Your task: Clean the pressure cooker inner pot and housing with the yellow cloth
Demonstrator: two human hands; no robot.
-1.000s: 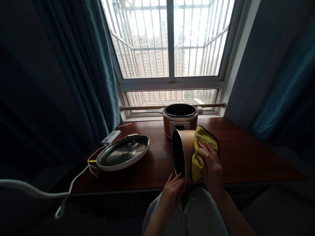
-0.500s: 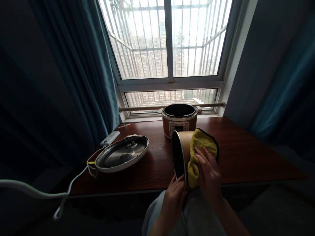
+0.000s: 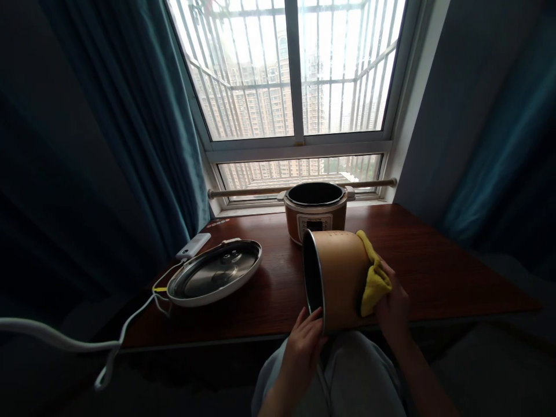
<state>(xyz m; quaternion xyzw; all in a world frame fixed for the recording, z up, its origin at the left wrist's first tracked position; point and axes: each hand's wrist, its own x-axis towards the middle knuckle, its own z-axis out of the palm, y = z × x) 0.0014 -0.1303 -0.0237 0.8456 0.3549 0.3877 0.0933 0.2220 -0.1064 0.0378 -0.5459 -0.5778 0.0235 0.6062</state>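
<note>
A gold-coloured inner pot [image 3: 341,275] lies on its side at the front edge of the wooden table [image 3: 434,272], its dark mouth facing left. My left hand [image 3: 306,341] grips the pot's rim at the bottom, fingers curled on it. My right hand [image 3: 393,307] presses a yellow cloth [image 3: 372,279] against the pot's base end on the right; its fingers are closed on the cloth. Behind the pot stands the open cooker body [image 3: 316,209] with its control panel facing me.
The cooker's lid [image 3: 215,271] lies upside down on the table's left side. A white power bank [image 3: 193,245] and a white cable [image 3: 130,315] run off the left edge. Dark teal curtains [image 3: 143,116] flank the barred window [image 3: 291,69]. My knees are under the table's front edge.
My right hand slid the yellow cloth from the pot's upper side to its base end on the right, uncovering the gold wall. My left hand stayed on the rim.
</note>
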